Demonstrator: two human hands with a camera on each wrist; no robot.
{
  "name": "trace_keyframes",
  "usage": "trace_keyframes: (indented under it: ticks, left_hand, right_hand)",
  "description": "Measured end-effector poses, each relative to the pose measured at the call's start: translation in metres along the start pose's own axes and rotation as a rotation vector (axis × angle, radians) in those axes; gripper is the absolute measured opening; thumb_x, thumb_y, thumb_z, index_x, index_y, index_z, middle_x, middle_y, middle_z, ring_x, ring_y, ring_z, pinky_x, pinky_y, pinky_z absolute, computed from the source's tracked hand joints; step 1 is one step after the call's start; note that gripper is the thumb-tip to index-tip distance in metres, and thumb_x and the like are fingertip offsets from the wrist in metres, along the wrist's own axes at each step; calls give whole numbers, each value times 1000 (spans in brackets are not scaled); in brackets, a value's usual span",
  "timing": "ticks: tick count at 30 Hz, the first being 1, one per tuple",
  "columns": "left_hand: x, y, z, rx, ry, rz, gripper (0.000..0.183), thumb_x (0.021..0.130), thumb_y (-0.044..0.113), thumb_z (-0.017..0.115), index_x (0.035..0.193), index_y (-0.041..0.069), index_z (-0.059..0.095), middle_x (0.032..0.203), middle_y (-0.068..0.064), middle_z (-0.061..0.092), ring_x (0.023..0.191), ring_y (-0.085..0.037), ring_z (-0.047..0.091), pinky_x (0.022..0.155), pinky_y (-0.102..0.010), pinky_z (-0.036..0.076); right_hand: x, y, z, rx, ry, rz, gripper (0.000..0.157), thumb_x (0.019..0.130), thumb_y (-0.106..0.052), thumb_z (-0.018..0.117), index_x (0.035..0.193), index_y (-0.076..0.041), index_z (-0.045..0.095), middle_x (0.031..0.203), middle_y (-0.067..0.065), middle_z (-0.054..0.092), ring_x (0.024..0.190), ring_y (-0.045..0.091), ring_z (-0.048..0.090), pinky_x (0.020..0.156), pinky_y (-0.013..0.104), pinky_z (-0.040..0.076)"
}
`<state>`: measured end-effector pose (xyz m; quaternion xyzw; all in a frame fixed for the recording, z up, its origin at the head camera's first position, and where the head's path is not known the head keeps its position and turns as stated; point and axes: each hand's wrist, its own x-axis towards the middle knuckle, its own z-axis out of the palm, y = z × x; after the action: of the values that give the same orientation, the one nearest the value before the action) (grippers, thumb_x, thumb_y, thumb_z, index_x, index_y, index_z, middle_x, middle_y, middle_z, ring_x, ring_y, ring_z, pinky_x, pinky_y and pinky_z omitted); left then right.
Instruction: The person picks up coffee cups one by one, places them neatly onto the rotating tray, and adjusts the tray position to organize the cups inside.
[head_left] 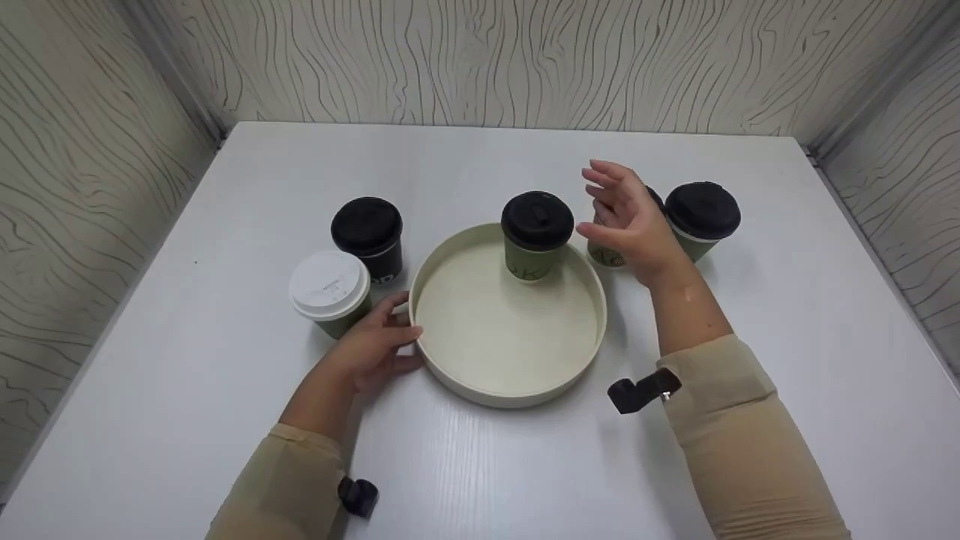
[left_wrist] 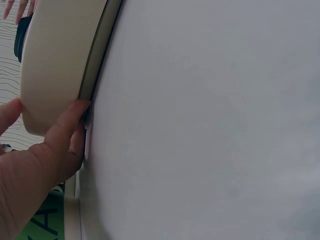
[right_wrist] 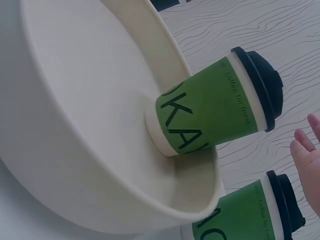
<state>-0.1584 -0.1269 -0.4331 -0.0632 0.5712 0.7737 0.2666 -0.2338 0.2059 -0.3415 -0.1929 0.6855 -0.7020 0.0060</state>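
A round cream tray lies on the table, and my left hand grips its left side, thumb at the rim and fingers around the outer wall. Inside the tray, near its back right edge, a green paper cup with a black lid stands upright. Just right of that cup is my right hand, raised, fingers spread and holding nothing. It partly hides a second green cup, which stands outside the tray. In the right wrist view the cup in the tray shows dark lettering.
Farther right stands another black-lidded green cup. Left of the tray are a black cup and a white-lidded green cup, close to my left hand. The white table meets a wood-grain patterned wall at the back.
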Motion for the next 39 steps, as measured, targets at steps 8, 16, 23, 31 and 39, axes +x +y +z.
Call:
trace_keyframes:
  ticks: [8,16,23,31,39]
  left_hand:
    - [1,-1,0,32,10,3,65,88,-3,50,143,15,21,136,-19,36,110,-26,51,81,-40,49]
    - [2,-3,0,14,-2,18,64,87,-3,51,142,14,23,133,-20,37,107,-25,52,79,-40,49]
    - [2,-2,0,17,-2,18,64,88,-3,50,142,13,23,134,-20,37,109,-26,51,80,-41,48]
    - [0,1,2,-9,8,-8,66,87,-4,51,143,17,22,136,-18,37,112,-27,49,81,-42,47]
    - [0,0,1,-19,2,-6,66,87,-5,49,144,15,20,135,-20,35,109,-26,50,80,-41,48]
  right_hand:
    - [-13,-14,-11,87,1,-68,68,73,17,60,133,-4,36,137,19,36,126,31,35,108,39,21]
    - [-29,-21,-27,125,25,-111,66,75,15,61,134,-3,36,132,20,39,121,37,37,106,35,28]
    - [-42,-26,-48,140,-4,-167,62,76,19,54,133,-2,37,130,21,41,116,35,42,102,32,34]
    - [-55,-25,-73,218,24,-216,57,77,25,47,130,3,40,125,19,46,111,29,48,97,28,38]
    - [-61,-20,-97,236,205,-200,51,78,24,50,124,2,46,119,15,50,110,25,47,94,26,40]
